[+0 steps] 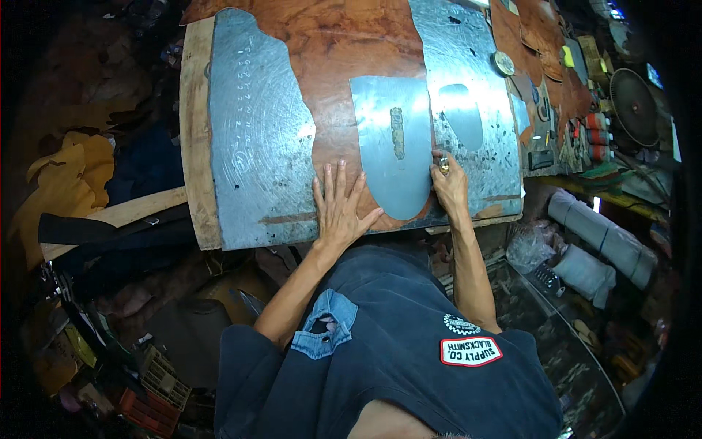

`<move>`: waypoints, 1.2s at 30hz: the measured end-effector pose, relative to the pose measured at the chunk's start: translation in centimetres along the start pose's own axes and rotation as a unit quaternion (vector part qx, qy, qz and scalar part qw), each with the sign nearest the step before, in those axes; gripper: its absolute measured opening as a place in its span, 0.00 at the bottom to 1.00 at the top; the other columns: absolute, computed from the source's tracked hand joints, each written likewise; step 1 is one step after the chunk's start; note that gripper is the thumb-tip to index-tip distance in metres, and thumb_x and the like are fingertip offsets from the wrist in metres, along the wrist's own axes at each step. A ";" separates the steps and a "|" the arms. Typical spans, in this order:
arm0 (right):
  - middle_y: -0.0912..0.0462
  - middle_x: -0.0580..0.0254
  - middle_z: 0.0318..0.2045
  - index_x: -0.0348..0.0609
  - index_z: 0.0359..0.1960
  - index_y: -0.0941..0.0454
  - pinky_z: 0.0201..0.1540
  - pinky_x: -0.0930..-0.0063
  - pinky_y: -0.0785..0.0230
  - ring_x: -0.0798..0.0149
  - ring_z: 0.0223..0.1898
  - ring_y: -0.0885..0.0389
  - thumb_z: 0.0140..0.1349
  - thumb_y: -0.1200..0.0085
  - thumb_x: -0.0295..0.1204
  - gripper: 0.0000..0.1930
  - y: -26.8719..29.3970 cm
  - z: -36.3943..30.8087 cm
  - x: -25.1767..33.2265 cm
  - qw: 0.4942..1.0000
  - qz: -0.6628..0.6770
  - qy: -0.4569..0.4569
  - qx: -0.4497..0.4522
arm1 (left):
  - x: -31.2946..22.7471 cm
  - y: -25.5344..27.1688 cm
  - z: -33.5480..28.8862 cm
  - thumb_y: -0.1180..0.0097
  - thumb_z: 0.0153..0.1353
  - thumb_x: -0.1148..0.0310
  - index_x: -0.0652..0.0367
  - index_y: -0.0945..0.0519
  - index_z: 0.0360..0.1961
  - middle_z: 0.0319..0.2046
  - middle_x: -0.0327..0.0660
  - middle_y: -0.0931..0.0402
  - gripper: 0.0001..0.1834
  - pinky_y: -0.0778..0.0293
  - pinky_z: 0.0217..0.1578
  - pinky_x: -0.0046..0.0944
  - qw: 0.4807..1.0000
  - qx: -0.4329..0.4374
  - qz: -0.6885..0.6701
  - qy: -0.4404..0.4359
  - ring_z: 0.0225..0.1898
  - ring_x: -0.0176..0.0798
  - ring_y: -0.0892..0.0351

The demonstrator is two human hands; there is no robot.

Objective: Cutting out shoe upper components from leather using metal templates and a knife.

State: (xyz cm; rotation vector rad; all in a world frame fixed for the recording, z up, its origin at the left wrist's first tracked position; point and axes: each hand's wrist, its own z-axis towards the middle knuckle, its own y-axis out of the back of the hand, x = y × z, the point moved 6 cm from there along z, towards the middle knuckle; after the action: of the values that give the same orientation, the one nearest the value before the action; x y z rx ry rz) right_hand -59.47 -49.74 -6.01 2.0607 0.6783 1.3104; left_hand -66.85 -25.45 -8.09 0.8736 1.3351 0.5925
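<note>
A brown leather hide [329, 66] lies over the metal-topped work table [256, 161]. On the hide rests a flat grey template [376, 168] with a rounded near end and a narrow slot in its middle. My left hand [340, 201] is flat with fingers spread, pressing the leather, its thumb at the template's lower left edge. My right hand [451, 183] is closed at the template's right edge, where the leather ends. A shiny gold-coloured piece shows at its fingers; what the hand holds is mostly hidden.
A smaller grey rounded shape [461, 117] lies on the metal to the right. A round tin [503, 64] stands behind it. More leather pieces [534, 36], red-and-black spools [598, 137] and a fan [635, 107] are at the far right. Wrapped rolls [603, 234] lie below.
</note>
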 end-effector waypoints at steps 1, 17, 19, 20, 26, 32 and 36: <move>0.17 0.45 0.32 0.47 0.53 0.24 0.38 0.59 0.27 0.50 0.34 0.16 0.62 0.47 0.30 0.17 0.0 0.0 0.0 1.000 -0.001 -0.004 0.004 | 0.0 0.0 0.0 0.36 0.52 0.41 0.52 0.33 0.67 0.73 0.58 0.58 0.45 0.72 0.66 0.73 1.000 0.001 0.000 0.001 0.74 0.66 0.69; 0.16 0.47 0.29 0.41 0.48 0.23 0.37 0.59 0.26 0.46 0.33 0.16 0.61 0.46 0.30 0.15 0.0 0.0 -0.6 0.996 0.022 0.065 -0.052 | -0.3 -0.2 0.0 0.37 0.52 0.40 0.53 0.35 0.68 0.73 0.58 0.59 0.47 0.71 0.66 0.73 0.999 0.027 0.027 0.003 0.74 0.67 0.69; 0.17 0.54 0.27 0.39 0.47 0.22 0.34 0.63 0.27 0.54 0.30 0.18 0.61 0.46 0.29 0.14 0.1 0.3 -1.4 0.994 0.103 0.041 -0.012 | -0.3 0.1 0.0 0.37 0.53 0.41 0.54 0.35 0.68 0.73 0.58 0.59 0.46 0.71 0.66 0.72 0.999 0.037 0.021 0.015 0.74 0.67 0.68; 0.18 0.60 0.25 0.38 0.46 0.22 0.31 0.68 0.27 0.61 0.27 0.19 0.61 0.46 0.29 0.14 0.0 0.4 -1.7 0.983 0.184 0.017 0.023 | -0.3 0.4 0.5 0.38 0.55 0.41 0.54 0.35 0.68 0.73 0.58 0.59 0.45 0.70 0.67 0.71 0.999 0.030 0.016 0.006 0.74 0.67 0.68; 0.18 0.64 0.31 0.35 0.47 0.20 0.31 0.80 0.29 0.74 0.29 0.22 0.63 0.45 0.27 0.12 5.3 -5.8 9.0 0.946 0.284 0.008 0.156 | 0.0 3.7 0.4 0.50 0.67 0.47 0.66 0.42 0.69 0.70 0.60 0.48 0.40 0.55 0.69 0.57 0.937 0.041 -0.328 0.112 0.72 0.59 0.50; 0.16 0.60 0.35 0.35 0.50 0.21 0.37 0.76 0.27 0.70 0.34 0.20 0.63 0.43 0.25 0.14 -0.2 -9.3 11.2 0.951 0.187 0.129 0.208 | 2.3 2.9 -0.6 0.51 0.71 0.59 0.67 0.58 0.72 0.60 0.56 0.32 0.40 0.27 0.55 0.42 0.672 0.003 -0.701 0.239 0.59 0.46 0.26; 0.17 0.53 0.33 0.38 0.49 0.20 0.37 0.68 0.26 0.60 0.33 0.18 0.62 0.41 0.28 0.14 -2.0 -9.6 8.4 0.970 0.088 0.171 0.148 | 4.8 1.9 -2.2 0.46 0.66 0.74 0.69 0.54 0.71 0.45 0.48 0.21 0.39 0.21 0.36 0.30 0.667 -0.011 -0.672 0.323 0.40 0.35 0.18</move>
State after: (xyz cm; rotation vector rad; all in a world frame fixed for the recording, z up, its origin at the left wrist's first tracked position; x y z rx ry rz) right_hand -65.28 -40.56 0.90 2.1879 0.9030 1.7853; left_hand -67.98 -20.13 -9.28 -0.5765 2.1533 -0.3415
